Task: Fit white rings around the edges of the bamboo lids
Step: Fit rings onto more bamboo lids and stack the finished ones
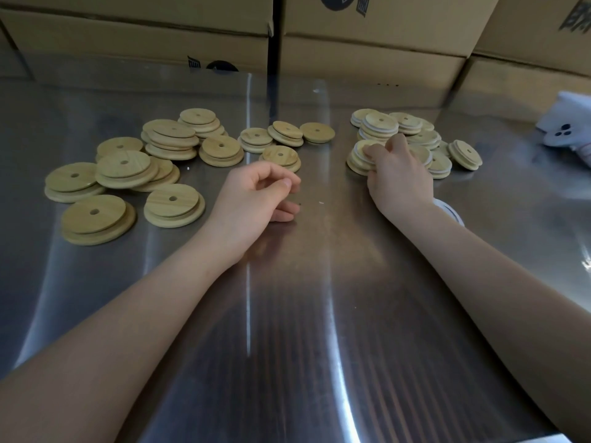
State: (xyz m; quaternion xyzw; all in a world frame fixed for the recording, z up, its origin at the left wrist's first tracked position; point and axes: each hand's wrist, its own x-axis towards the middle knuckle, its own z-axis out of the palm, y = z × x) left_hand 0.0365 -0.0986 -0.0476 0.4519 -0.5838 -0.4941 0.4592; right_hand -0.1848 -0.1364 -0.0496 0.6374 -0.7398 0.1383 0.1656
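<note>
- The right hand (399, 177), right of centre, gripped a ringed lid (359, 148) on its pile.
- The left hand (256, 193), at centre, lay loosely curled and held nothing.
- The bare bamboo lids (128, 167), at left, were probably light, rigid and smooth, so best pinched by the rim.
- The white rings (451, 212) by the right wrist looked soft and stretchy.

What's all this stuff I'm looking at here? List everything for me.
plain bamboo lids: about two dozen, tan, spread left on table
ringed lids: a dozen or so, tan with white edges, piled right
white rings: few, white, behind right wrist
cardboard boxes: several, brown, at back
table: one, steel grey
white object: one, dark dots, right edge; unclear what
left hand: rests on table, loosely curled, empty
right hand: grips a stack of ringed lids
</note>
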